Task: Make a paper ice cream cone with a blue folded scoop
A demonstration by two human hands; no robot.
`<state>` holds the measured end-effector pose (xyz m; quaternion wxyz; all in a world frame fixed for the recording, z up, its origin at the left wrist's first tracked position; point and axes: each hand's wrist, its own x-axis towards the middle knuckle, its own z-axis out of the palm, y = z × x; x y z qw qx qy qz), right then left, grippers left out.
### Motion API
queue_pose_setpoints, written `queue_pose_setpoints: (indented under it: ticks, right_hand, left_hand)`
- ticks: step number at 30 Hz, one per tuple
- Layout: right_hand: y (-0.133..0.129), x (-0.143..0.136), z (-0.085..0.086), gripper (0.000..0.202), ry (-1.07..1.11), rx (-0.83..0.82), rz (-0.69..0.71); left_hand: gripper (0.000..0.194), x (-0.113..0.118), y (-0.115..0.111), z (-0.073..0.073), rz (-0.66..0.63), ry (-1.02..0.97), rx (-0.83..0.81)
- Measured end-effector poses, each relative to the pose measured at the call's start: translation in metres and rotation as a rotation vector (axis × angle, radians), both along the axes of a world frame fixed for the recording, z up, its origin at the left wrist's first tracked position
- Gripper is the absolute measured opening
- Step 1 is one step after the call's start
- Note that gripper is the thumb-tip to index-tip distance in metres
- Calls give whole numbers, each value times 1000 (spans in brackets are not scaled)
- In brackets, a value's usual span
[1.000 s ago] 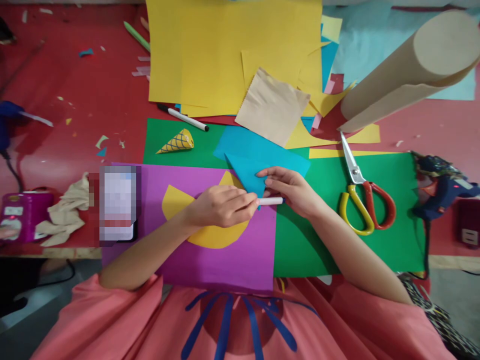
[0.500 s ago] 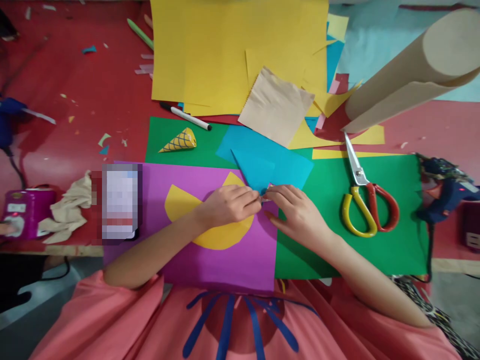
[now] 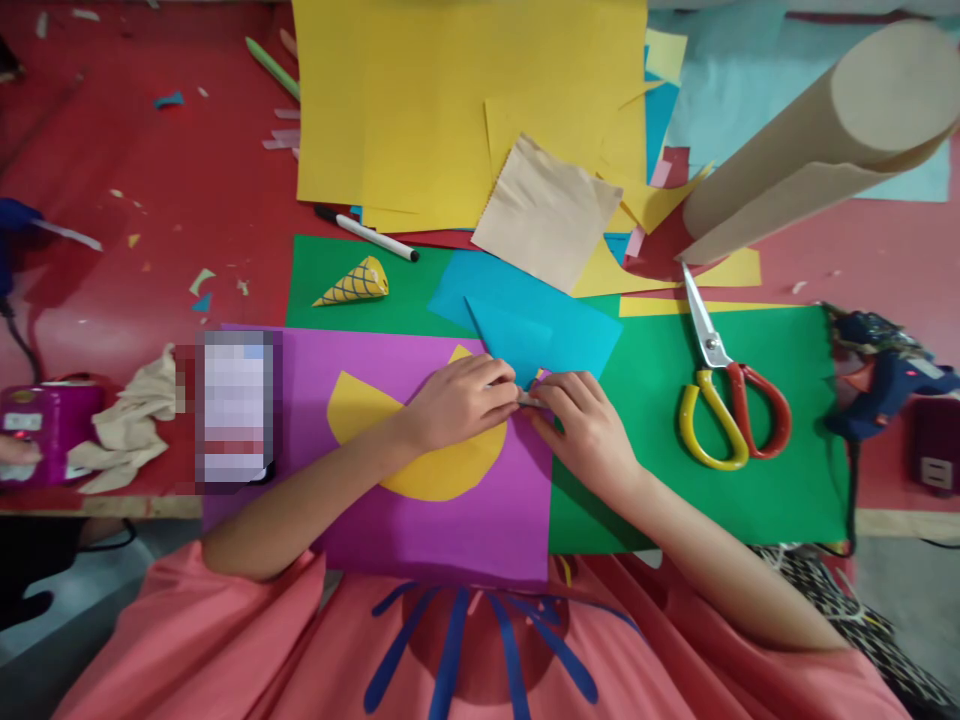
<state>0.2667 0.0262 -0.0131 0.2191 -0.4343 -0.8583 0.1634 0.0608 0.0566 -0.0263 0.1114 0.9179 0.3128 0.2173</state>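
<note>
The red table (image 3: pixel 217 180) fills the upper left of the frame and shows again at the right; small paper scraps litter its left part, and a pale wooden edge (image 3: pixel 112 506) runs along its near side at the lower left. Beyond that edge, grey floor (image 3: pixel 911 575) shows at the lower right.

Over the middle of the table lie a green sheet (image 3: pixel 630 510) and a purple sheet (image 3: pixel 442 545), with a yellow cut-out (image 3: pixel 439 475) on the purple. At the centre of the frame, the left hand (image 3: pixel 461 405) and the right hand (image 3: pixel 589 425) meet almost fingertip to fingertip, both pinching a slim pale marker (image 3: pixel 531 400) that the fingers mostly cover. Just above them are a blue sheet (image 3: pixel 589 335) and a pointed blue piece (image 3: pixel 506 338).

A yellow cone with dark crossed lines (image 3: pixel 356 283) lies left of centre, below a white marker with black ends (image 3: pixel 379 240). Yellow sheets (image 3: pixel 420 100) cover the top middle, a beige square (image 3: pixel 547 215) overlapping them. A tan roll (image 3: pixel 802 150) slants across the upper right; scissors (image 3: pixel 712 350) with yellow and red handles lie below it, and a dark blue glue gun (image 3: pixel 885 390) sits at the right edge. At the left are a pixelated phone (image 3: pixel 234 400), crumpled cloth (image 3: pixel 135 420) and a magenta box (image 3: pixel 64 430), with another person's fingers (image 3: pixel 15 450) at it.
</note>
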Motion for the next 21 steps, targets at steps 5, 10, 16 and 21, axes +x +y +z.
queue_pose_setpoints:
  ticks: [5, 10, 16, 21]
  right_hand:
    - [-1, -4, 0, 8, 19, 1, -50]
    - [-1, -1, -3, 9, 32, -9, -38]
    - [5, 7, -2, 13, 51, -67, 6]
    - [2, 8, -1, 13, 89, -101, -60]
  left_hand:
    - [19, 2, 6, 2, 9, -2, -109]
    - [18, 1, 5, 3, 7, 21, -51]
    - [20, 9, -6, 8, 89, 53, -70]
    - [21, 14, -8, 8, 146, 40, -122]
